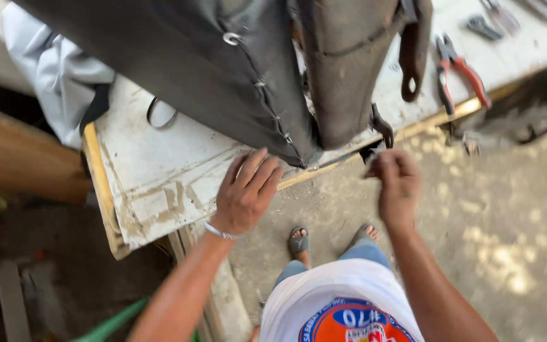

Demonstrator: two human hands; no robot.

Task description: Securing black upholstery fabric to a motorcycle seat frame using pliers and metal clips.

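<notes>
A large dark fabric cover (223, 69) with metal rings along its seam lies on a worn white wooden table (153, 171), its lower corner near the front edge. My left hand (245, 190) rests flat on the table edge, fingers spread and touching the cover's corner. My right hand (395, 180) hovers off the table's edge with fingers curled, just below a dark strap hook (382, 128); motion blur hides whether it pinches anything.
Red-handled pliers (460, 73) lie on the table at the right, with other metal tools (485, 25) farther back. A metal ring (161, 114) sits on the tabletop at left. Pale cloth (52, 69) hangs off the far-left corner. Sandy ground lies below.
</notes>
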